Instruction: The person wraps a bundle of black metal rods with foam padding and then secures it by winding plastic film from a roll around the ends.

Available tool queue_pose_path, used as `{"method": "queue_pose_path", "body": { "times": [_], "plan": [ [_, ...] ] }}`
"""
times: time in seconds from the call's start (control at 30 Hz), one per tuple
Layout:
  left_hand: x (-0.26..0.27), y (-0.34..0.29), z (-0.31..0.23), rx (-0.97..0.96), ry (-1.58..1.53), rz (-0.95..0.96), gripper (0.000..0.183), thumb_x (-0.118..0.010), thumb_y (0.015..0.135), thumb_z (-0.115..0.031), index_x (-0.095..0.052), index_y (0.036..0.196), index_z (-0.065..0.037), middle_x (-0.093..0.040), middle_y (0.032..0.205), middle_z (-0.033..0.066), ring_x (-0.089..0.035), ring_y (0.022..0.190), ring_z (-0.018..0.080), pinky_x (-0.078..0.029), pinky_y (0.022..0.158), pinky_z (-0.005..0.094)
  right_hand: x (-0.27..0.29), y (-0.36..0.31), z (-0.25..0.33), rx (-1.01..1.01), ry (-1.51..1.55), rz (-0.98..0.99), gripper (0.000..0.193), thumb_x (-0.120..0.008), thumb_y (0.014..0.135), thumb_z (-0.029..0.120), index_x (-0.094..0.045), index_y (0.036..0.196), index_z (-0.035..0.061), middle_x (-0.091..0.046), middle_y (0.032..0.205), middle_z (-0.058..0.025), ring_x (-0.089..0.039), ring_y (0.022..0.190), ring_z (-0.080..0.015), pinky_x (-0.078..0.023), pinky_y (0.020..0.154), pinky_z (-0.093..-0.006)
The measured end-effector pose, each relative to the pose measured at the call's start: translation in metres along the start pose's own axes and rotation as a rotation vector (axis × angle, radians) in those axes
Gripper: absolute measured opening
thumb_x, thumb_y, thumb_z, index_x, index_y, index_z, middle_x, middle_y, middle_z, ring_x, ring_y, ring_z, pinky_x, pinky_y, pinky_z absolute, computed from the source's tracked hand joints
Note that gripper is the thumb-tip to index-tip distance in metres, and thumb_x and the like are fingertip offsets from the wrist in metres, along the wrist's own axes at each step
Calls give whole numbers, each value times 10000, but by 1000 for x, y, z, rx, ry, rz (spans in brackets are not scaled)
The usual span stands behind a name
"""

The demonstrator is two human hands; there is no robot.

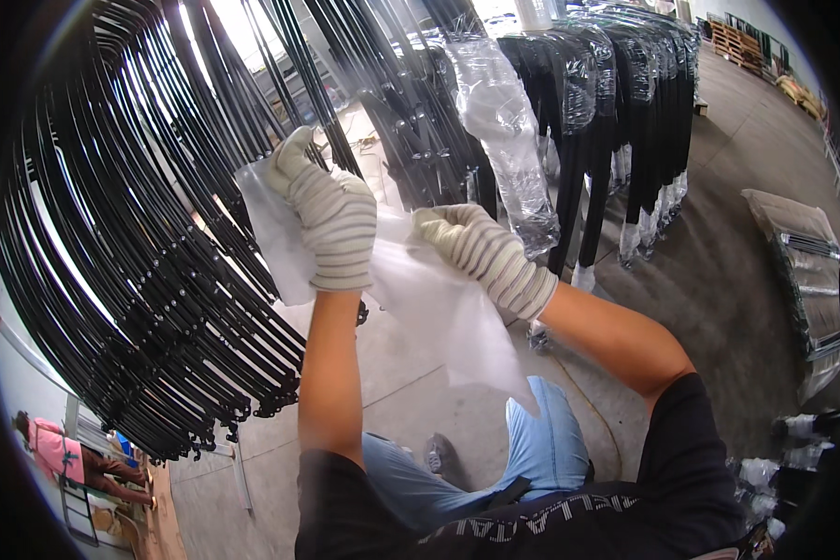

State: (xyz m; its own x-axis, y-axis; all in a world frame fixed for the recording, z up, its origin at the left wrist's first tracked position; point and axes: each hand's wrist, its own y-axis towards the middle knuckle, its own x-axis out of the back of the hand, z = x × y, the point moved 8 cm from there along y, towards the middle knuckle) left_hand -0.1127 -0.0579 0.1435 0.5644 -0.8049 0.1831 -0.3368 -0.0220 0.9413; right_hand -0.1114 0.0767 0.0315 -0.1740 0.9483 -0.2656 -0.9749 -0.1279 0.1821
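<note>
A thin, whitish translucent packing sheet (439, 313) hangs in front of my body, its lower corner dangling near my knees. My left hand (331, 215), in a striped knit glove, is closed on the sheet's upper part, close beside the black metal frames (149, 271). Part of the sheet spreads out to the left behind that hand. Further right, my right hand (481, 250), gloved the same way, pinches the sheet's upper edge. Its fingertips are curled in and partly hidden.
Tall black metal frames stand in a dense row at left. At the back right, black frames wrapped in clear plastic film (574, 93) stand in a group. A flat wrapped bundle (798, 271) lies at far right. A person in pink (61, 453) is at lower left.
</note>
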Motion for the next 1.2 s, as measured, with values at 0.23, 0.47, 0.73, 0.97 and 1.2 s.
{"method": "queue_pose_path", "body": {
  "times": [0.23, 0.47, 0.73, 0.97, 1.2],
  "plan": [
    [2, -16, 7, 123, -177, -101, 520, -533, 790, -101, -306, 1246, 2, -352, 1234, 167, -366, 1183, 262, -304, 996, 309, 30, 56, -19, -29, -391, -71, 82, -606, 695, 78, -534, 719, 47, -470, 626, 47, -409, 569, -49, -415, 554, -190],
    [-27, -6, 15, 890, -1007, 243, 615, -406, 860, -440, -314, 1279, 1, -412, 1239, 152, -391, 1174, 239, -276, 1028, 374, 8, 23, 13, -52, -262, -93, 211, -660, 728, 178, -570, 837, 23, -549, 749, 18, -487, 662, -64, -452, 645, -197],
    [-117, -11, 11, 710, -1013, 656, 901, -224, 752, -700, -410, 1205, 56, -479, 1185, 203, -460, 1117, 270, -397, 942, 388, 37, 50, -35, -127, 32, -3, 147, -624, 747, 153, -561, 821, 44, -544, 721, 29, -491, 649, -59, -451, 637, -202],
    [-131, -9, 19, 869, -1278, 538, 274, -590, 802, -238, -567, 979, -30, -623, 873, 79, -617, 780, 180, -522, 713, 314, 49, 19, -6, 11, -431, -169, 210, -642, 723, 193, -595, 844, 28, -529, 691, 20, -391, 642, -12, -404, 579, -194],
    [-120, -9, 21, 806, -1166, 562, 356, -626, 771, -249, -539, 1054, -52, -605, 908, 60, -589, 801, 171, -503, 715, 310, 60, 24, 21, 22, -631, -161, 275, -689, 709, 262, -614, 812, 18, -595, 672, -44, -508, 614, -79, -441, 608, -233]
  ]
}}
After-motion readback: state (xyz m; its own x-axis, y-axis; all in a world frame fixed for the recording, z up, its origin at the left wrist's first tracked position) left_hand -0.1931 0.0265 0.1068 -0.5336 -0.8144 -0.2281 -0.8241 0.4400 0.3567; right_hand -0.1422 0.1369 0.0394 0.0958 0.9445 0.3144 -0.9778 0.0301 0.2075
